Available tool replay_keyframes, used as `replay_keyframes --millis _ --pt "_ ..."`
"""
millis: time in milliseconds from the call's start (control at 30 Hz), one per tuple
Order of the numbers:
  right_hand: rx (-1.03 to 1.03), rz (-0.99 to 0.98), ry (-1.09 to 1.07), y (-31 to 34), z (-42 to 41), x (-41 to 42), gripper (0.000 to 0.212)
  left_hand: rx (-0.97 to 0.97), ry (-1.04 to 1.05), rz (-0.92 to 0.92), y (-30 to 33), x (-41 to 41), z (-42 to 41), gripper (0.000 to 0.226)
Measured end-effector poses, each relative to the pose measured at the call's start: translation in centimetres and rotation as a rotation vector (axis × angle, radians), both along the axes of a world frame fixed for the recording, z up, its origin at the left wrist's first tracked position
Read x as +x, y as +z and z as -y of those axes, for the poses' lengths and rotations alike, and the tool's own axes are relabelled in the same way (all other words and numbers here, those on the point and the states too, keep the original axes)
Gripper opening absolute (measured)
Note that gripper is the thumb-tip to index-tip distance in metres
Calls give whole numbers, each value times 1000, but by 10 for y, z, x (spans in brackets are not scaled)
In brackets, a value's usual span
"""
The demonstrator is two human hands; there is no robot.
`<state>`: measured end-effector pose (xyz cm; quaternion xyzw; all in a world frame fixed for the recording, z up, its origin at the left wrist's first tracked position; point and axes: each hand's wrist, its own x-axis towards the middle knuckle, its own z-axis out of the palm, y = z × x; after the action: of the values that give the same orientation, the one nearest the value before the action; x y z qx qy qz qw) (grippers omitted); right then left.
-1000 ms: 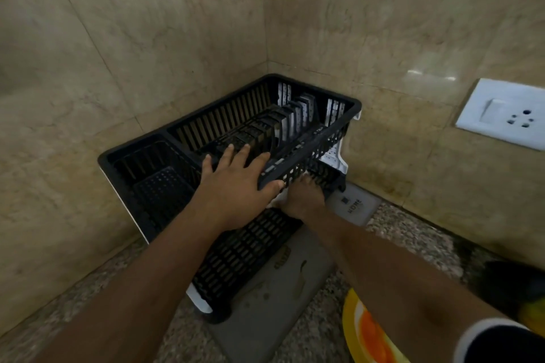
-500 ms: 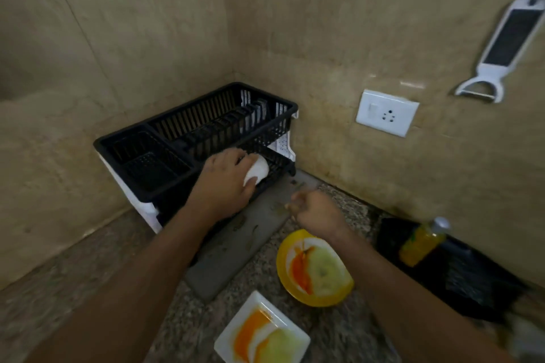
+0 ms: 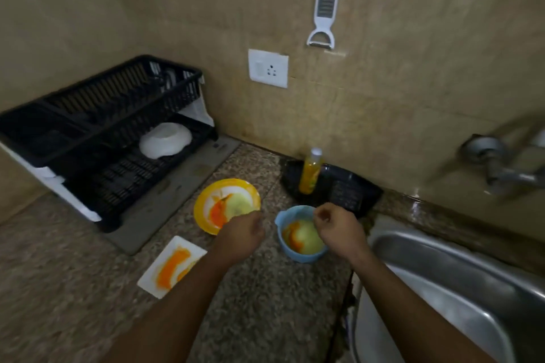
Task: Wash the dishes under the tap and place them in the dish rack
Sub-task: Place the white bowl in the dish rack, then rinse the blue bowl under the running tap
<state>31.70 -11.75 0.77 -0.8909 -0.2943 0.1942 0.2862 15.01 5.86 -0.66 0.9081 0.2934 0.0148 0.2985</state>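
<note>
A: Granite, is it, that worktop [image 3: 265,303]?

B: Speckled brown stone, yes, running into a corner of beige tiled wall [image 3: 413,97]. A steel sink [image 3: 442,289] is set in at the right, with a tap [image 3: 507,171] on the wall above it, blurred.

A: And the dish rack [image 3: 97,132]?

B: Black, two tiers, in the left corner on a grey drain tray [image 3: 165,200]. A white bowl [image 3: 165,140] lies upside down on its lower tier.

A: Dirty dishes?

B: Three on the worktop, all smeared orange: a yellow plate [image 3: 225,205], a white square plate [image 3: 172,267] nearer the camera, a blue bowl [image 3: 299,234].

A: The hands?

B: Left hand [image 3: 243,234] is loosely curled over the yellow plate's near edge, holding nothing. Right hand [image 3: 339,228] is curled above the blue bowl; whether it touches the rim, I cannot tell.

A: The wall?

B: A white socket [image 3: 267,68], a hanging grater [image 3: 324,3], and an orange bottle [image 3: 309,171] standing below.
</note>
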Motion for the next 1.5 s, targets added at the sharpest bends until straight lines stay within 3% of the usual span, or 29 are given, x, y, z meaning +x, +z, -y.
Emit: replay_keyframes --millis 100,200,300,467,567,800,900,1033,1133,1200,1267,1367,1500 --pt "-70 51 -43 -22 21 12 29 -134 16 2 -12 22 16 39" --pt "-140 -21 -70 -40 26 15 40 -210 28 -3 -21 40 17 35" --pt "-146 -115 -62 -51 23 11 31 -233 17 -8 -29 53 12 29" --pt "-61 -114 -110 -55 27 7 25 -208 4 -6 -33 65 9 13" --pt "4 -135 -131 -49 49 3 24 -298 24 -3 -31 67 25 10" --pt "207 -174 -301 -22 149 20 19 -360 -39 126 -11 103 107 29" --pt "239 -163 -351 -11 196 32 21 -563 -7 145 -6 130 152 37" --pt "258 -204 -417 -1 250 51 19 -972 45 32 6 161 218 24" --pt "243 -237 -428 -1 284 72 18 -990 51 50 8 179 254 30" --pt "282 -131 -553 7 300 90 22 -942 46 94 10 190 268 25" --pt "281 96 -727 27 312 113 35 -898 20 126 15 199 278 23" --pt "189 327 -795 57 317 146 59 -872 -2 171 20 209 286 24" --pt "48 476 -785 67 307 174 48 -871 -22 174 19 217 284 29"
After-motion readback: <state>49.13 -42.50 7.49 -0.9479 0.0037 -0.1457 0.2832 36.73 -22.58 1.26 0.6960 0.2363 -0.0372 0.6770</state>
